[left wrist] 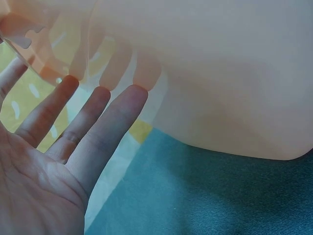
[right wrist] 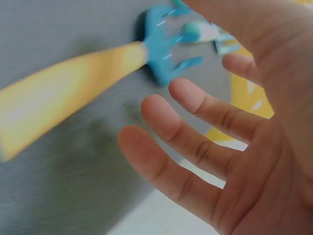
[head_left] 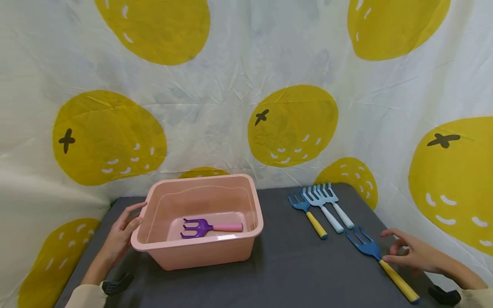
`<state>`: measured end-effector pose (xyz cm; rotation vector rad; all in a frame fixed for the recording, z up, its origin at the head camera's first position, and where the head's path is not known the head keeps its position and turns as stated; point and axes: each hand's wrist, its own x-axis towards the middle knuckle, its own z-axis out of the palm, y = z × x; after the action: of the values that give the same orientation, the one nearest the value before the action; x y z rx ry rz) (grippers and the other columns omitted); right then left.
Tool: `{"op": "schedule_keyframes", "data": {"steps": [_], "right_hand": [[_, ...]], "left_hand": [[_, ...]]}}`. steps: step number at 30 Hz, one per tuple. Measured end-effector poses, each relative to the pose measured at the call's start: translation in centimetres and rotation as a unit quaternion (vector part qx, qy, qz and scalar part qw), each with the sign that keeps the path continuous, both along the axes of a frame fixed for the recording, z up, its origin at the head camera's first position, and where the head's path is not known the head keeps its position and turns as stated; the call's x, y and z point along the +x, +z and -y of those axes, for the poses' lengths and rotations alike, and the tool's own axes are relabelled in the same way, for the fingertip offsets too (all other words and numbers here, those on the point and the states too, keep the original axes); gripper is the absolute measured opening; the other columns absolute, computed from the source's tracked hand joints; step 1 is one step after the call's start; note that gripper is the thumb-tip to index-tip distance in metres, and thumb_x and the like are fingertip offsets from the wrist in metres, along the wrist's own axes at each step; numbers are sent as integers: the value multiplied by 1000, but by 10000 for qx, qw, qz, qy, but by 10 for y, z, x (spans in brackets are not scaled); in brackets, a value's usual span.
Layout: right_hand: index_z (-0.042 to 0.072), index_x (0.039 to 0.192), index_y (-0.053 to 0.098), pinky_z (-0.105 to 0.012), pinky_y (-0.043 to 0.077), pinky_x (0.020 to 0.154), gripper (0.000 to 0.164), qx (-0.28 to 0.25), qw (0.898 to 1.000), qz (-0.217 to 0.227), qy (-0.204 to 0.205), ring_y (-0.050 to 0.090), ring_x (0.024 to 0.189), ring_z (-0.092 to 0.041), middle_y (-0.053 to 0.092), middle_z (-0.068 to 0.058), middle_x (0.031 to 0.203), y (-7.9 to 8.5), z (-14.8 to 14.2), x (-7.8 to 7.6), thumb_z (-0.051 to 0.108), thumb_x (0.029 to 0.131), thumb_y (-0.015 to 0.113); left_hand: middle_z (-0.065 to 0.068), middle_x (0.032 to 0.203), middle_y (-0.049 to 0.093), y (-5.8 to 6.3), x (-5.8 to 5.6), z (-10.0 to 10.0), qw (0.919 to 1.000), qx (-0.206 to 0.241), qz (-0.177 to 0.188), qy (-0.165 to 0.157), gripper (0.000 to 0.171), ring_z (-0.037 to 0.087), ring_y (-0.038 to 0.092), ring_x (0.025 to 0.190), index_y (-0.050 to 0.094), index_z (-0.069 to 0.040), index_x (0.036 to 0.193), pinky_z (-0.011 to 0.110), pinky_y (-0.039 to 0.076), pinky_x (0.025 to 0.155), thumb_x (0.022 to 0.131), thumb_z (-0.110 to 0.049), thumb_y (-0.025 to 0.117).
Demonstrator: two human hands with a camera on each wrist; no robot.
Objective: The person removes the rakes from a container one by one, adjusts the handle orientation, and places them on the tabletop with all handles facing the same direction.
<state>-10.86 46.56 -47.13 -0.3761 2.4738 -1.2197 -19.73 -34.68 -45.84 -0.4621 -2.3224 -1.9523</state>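
Observation:
My left hand (head_left: pixel 120 234) is at the left end of a pink plastic basin (head_left: pixel 192 257), thumb and forefinger by the rim. In the left wrist view its straight fingertips meet the outer wall (left wrist: pixel 220 98). Inside the basin lies a purple three-pronged hand cultivator (head_left: pixel 201 227) with a pink handle. Over on the right, my right hand (head_left: pixel 417 253) hovers beside a blue hand fork (head_left: pixel 370 249) with a yellow handle. The right wrist view shows its fingers loosely bent and apart from the yellow handle (right wrist: pixel 73 83), holding nothing.
Farther back on the dark grey tabletop (head_left: pixel 285 265) lie two light blue hand rakes (head_left: pixel 326 211) (head_left: pixel 340 211) with pale handles. Left of them is a blue cultivator (head_left: pixel 302 204) with a yellow handle. A white cloth (head_left: pixel 227 137) printed with yellow fruit hangs behind.

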Motion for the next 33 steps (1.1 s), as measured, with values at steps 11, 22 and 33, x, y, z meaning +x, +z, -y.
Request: {"op": "schedule_keyframes", "data": {"steps": [11,22,33], "right_hand": [[13,148,37,-34,54,50,58,664,9903,-1066,590,61,58,-20,58,-18,109,80,60,-53,15,100,69],[11,146,43,-30,58,68,68,1309,9690,-1807,1063,71,82,-14,64,-16,117,145,134,-111,25,91,80],[20,151,43,-34,59,76,74,1597,9613,-1727,1437,71,97,-23,62,-16,128,188,210,-155,35,90,81]], "left_hand": [[-19,129,59,-1,1,-3,9997,-120,149,144,47,6,67,106,37,-14,156,33,60,76,110,-17,48],[-18,127,61,-1,-1,-4,9991,-217,215,302,48,8,68,102,38,-16,156,32,60,77,110,-21,50],[-14,130,60,0,-2,-1,9998,-43,71,166,46,8,68,104,37,-13,155,31,60,79,110,-17,49]]}}
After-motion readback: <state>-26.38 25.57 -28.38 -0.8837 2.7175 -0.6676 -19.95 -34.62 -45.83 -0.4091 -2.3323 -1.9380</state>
